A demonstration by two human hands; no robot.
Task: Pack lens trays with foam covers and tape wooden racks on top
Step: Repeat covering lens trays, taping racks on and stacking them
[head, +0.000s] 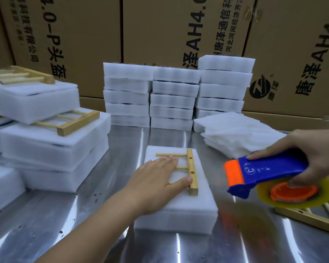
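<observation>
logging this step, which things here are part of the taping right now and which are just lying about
In use: left hand pressing the wooden rack onto the foam pack; right hand gripping the tape dispenser.
Lying about: foam tray stacks behind; loose foam sheets; packs with racks at left; spare racks at right.

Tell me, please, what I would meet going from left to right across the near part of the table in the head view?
Stacked foam packs → left hand → wooden rack it presses onto the foam pack → tape dispenser, gripped by the right hand.
</observation>
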